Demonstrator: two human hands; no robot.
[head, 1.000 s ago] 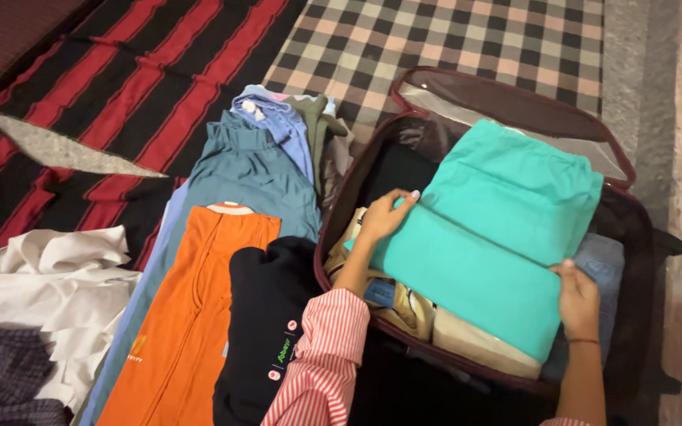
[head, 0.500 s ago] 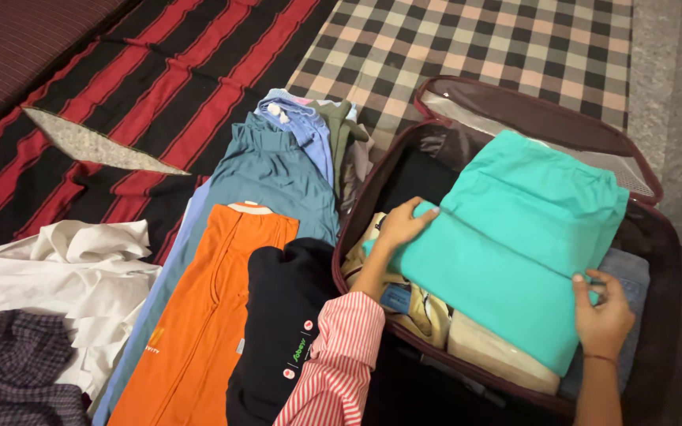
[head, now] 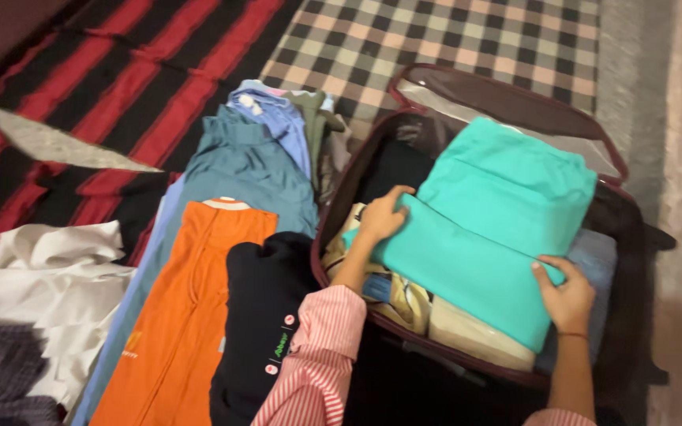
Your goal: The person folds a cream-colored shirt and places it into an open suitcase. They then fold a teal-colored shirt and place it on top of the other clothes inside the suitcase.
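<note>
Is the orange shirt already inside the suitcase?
No, the orange shirt lies flat on the floor left of the open suitcase, between a teal garment and a black one.
</note>
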